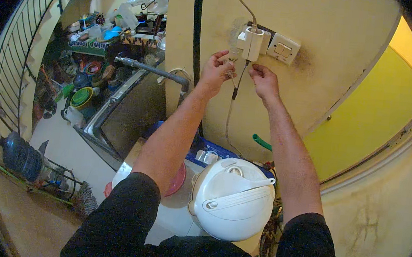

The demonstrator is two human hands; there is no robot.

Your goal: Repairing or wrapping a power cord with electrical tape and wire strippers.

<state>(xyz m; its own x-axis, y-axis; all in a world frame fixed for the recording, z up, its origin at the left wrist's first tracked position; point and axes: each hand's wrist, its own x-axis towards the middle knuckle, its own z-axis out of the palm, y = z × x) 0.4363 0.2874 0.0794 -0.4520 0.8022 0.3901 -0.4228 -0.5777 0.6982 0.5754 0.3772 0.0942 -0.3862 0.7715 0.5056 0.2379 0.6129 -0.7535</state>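
White boxy plug adapter [254, 46] = smooth plastic, semi-gloss. Big round white lid [236, 223] = glossy plastic. Pale-yellow painted wall [326, 16]: matt, w/ grimy patches.

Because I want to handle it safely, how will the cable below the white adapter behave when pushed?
The cable is probably floppy: its lower part bends in a curve. Being thin, it should weigh little. Its dark sleeve may be stiffer, as it looks thicker.

Wall [325, 21]: adapter [254, 45] on it, switch [282, 50] just to the right
Cord [230, 113]: hanging below the adapter, between left hand [216, 75] and right hand [266, 83]
Appliance [237, 213]: below the hands, before the wall
Basin [176, 181]: left of the appliance, partly behind the left forearm [168, 137]
Door [370, 119]: right of the switch
Railing [24, 46]: far left, above the bottle [22, 155]
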